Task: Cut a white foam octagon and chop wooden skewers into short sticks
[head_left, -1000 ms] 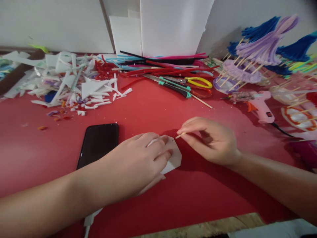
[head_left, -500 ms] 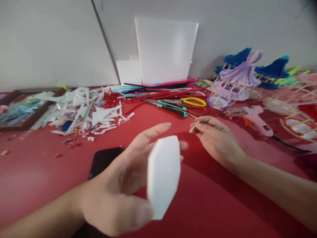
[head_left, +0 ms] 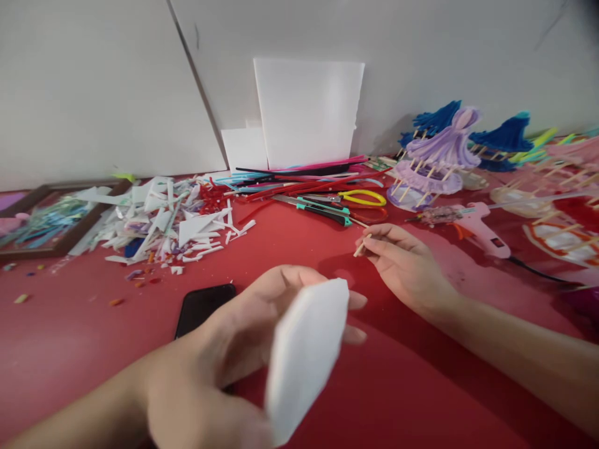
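My left hand grips a white foam board piece with angled corners, its thumb at the lower edge and its fingers behind. The piece is tilted and slightly blurred, close to the camera. To the right, my right hand pinches short thin wooden sticks between thumb and fingers; how many is hard to tell. A green-and-black box cutter and yellow-handled scissors lie just beyond the right hand. A black phone rests on the red table behind my left wrist.
White foam scraps are heaped at left beside a brown frame. Pipe cleaners lie along the wall under a leaning white board. At right are a pink glue gun, a purple carousel-like model and blue ones.
My left hand has moved down and slightly left at its base, tilting the foam piece further to the right. My right hand keeps its pinch on the sticks. The camera view has shifted slightly upward.
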`<state>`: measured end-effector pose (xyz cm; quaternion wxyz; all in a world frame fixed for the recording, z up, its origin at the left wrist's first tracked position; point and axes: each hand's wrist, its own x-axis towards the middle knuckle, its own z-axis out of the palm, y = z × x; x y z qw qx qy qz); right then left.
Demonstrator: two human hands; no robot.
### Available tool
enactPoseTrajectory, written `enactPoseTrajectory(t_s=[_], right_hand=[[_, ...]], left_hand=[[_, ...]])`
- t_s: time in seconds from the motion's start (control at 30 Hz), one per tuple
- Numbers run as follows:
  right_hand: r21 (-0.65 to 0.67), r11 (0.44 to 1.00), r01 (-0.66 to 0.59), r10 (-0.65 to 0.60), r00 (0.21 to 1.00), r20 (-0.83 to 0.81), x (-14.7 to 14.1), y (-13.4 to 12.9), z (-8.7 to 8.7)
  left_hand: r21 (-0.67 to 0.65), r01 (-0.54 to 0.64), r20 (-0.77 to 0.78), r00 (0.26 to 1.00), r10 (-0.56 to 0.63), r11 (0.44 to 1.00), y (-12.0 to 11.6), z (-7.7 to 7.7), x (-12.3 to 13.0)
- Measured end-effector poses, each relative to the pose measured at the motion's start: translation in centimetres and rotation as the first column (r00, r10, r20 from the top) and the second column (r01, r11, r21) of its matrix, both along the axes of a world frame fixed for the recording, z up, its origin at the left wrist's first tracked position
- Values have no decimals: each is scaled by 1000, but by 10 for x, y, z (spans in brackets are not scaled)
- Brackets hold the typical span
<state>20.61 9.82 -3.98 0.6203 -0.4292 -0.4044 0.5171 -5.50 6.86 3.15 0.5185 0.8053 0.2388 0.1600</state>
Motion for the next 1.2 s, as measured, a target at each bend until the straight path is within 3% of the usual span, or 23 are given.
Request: enactPoseTrajectory(t_s=[0.07,0.17,0.23,0.3,0.37,0.53,0.7,0.87,1.2], right_hand=[[58,998,-7,0,992,124,0,-5,1],[159,985,-59,-4,929,369,-3,-17,6],[224,966,-127,1,870,493,-5,-25,8],[263,947,-186,1,818,575,-6,-30,7],[271,941,-202,-11,783,622,-6,-32,4],[306,921,-241,-40,722,691,-3,-30,-1],[341,862,-374,-39,623,782,-1,-31,5],[319,863,-393,-1,629,777,0,-32,4],[331,829,-451,-4,587,810,-4,-33,10]], left_hand=[[265,-31,-75,996,53,964,-2,-8,5],[654,9,-271,936,223,757,-5,-18,15],[749,79,-380,865,328,658,-6,-21,20],[753,115,-448,811,377,648,-7,-21,23],[727,123,-488,785,382,675,-7,-19,23],[691,134,-513,784,350,711,-16,-13,24],[741,192,-513,781,357,643,-35,-13,25],[802,237,-448,846,290,548,-43,-19,25],[828,326,-473,843,256,455,-38,-21,29]])
